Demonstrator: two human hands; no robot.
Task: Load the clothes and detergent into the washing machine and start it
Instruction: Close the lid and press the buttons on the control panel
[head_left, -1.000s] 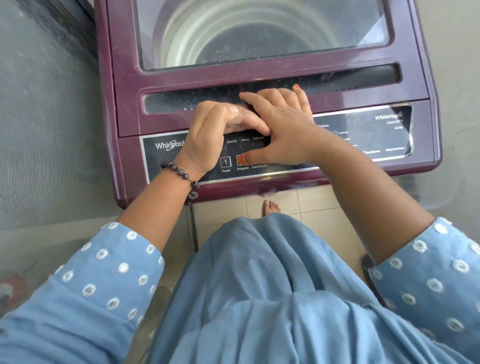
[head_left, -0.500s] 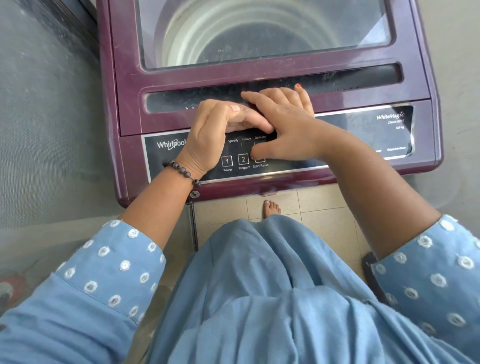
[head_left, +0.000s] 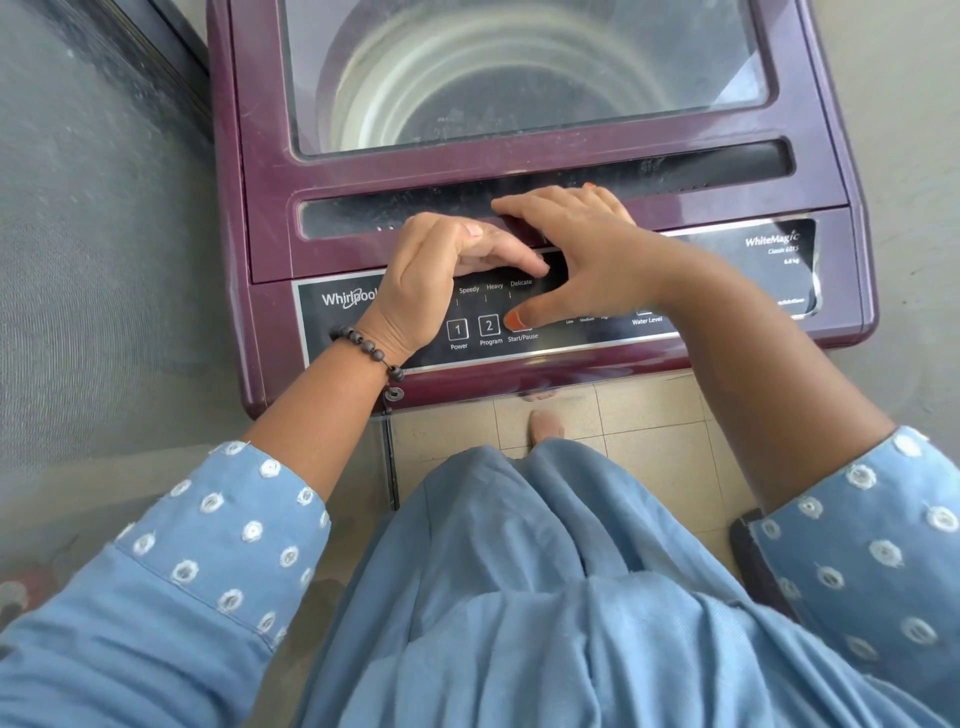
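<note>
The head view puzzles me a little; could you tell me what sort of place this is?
Probably a home laundry corner or utility area: a maroon top-load washing machine with its control panel stands on a beige tiled floor, close beside a grey wall.

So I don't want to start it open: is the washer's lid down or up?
Down. The lid lies flat on the washer, and the drum shows only through its glass window. Both hands rest near its front edge.

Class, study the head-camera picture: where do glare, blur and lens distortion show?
Head view: daylight glare washes the transparent lid, veiling the drum; the right hand is slightly motion-blurred; the washing machine edges bow from wide-angle distortion; small print near Water Level is unreadable.
</note>
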